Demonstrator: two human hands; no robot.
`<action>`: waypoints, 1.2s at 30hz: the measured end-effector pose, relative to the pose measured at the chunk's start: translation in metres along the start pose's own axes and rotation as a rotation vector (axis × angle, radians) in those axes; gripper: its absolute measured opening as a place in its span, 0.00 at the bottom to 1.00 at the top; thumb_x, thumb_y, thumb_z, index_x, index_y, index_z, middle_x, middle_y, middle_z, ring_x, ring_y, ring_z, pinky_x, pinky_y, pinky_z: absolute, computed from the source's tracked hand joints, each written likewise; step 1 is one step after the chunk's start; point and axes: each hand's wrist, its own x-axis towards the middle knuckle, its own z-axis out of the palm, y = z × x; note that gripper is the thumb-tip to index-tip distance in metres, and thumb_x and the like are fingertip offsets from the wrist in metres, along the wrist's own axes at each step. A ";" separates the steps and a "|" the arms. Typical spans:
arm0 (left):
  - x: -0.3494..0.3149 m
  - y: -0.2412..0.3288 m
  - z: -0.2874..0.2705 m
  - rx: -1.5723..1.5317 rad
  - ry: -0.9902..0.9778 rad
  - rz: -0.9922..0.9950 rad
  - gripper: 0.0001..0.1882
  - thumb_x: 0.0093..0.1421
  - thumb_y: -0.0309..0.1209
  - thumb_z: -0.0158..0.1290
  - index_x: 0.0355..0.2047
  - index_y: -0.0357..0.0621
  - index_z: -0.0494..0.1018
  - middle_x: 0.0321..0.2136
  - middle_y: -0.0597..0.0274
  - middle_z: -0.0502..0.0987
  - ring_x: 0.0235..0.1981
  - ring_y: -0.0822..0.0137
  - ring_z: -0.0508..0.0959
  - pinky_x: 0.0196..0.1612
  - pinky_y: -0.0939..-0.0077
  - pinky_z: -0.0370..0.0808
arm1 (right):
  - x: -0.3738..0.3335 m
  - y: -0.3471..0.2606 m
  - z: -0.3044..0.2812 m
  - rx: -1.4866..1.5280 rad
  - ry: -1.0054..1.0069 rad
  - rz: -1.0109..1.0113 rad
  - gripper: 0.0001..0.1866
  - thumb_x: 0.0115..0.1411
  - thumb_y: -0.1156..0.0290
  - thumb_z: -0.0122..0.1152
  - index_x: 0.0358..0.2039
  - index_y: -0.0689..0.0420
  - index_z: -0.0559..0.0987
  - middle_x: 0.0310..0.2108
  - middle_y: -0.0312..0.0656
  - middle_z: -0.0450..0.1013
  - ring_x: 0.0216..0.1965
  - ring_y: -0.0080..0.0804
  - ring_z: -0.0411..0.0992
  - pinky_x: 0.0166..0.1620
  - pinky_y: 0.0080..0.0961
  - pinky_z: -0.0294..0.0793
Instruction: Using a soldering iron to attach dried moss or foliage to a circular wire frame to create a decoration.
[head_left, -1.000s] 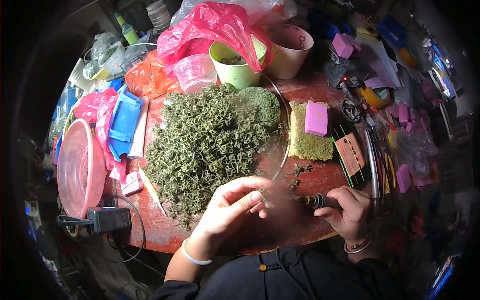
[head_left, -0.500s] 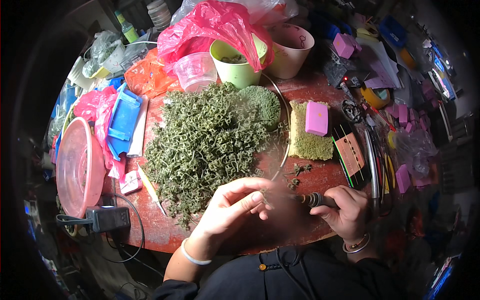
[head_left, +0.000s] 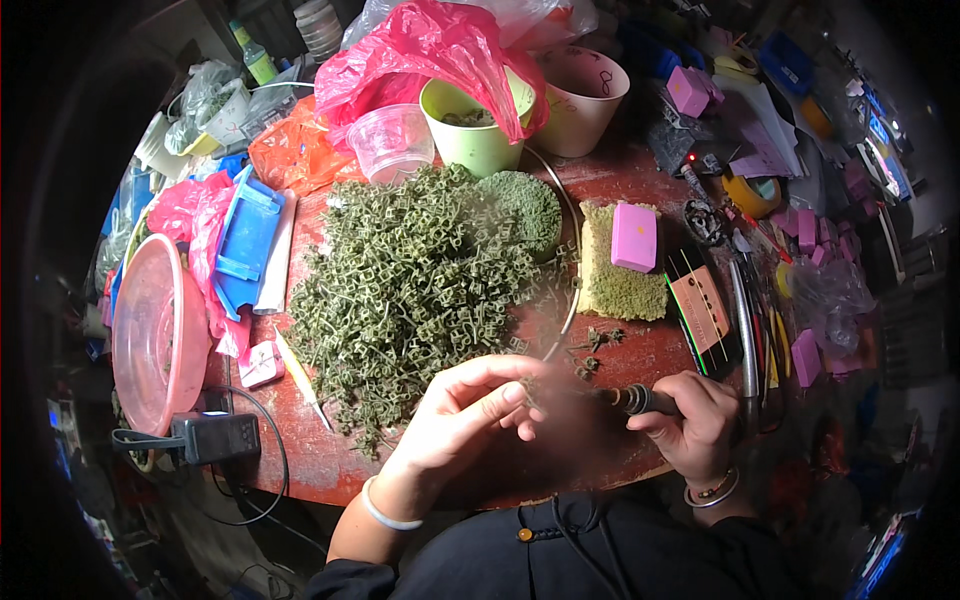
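At table edge: hands (head_left: 470,415) pinch green piece (head_left: 528,388).

On the round red wooden table (head_left: 640,180), a heap of small green plastic pieces (head_left: 400,285) fills the middle. Behind the heap stands a lime-green plastic cup (head_left: 478,140); left of it lies a blue plastic tray (head_left: 243,238); right of it, a pink rectangular block (head_left: 634,236).
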 end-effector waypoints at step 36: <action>0.000 0.001 0.001 -0.016 0.000 -0.024 0.17 0.65 0.30 0.54 0.52 0.34 0.72 0.36 0.55 0.80 0.31 0.70 0.79 0.38 0.77 0.77 | 0.000 0.000 0.008 -0.002 0.002 -0.011 0.23 0.51 0.50 0.71 0.24 0.57 0.73 0.17 0.38 0.68 0.17 0.36 0.70 0.20 0.31 0.66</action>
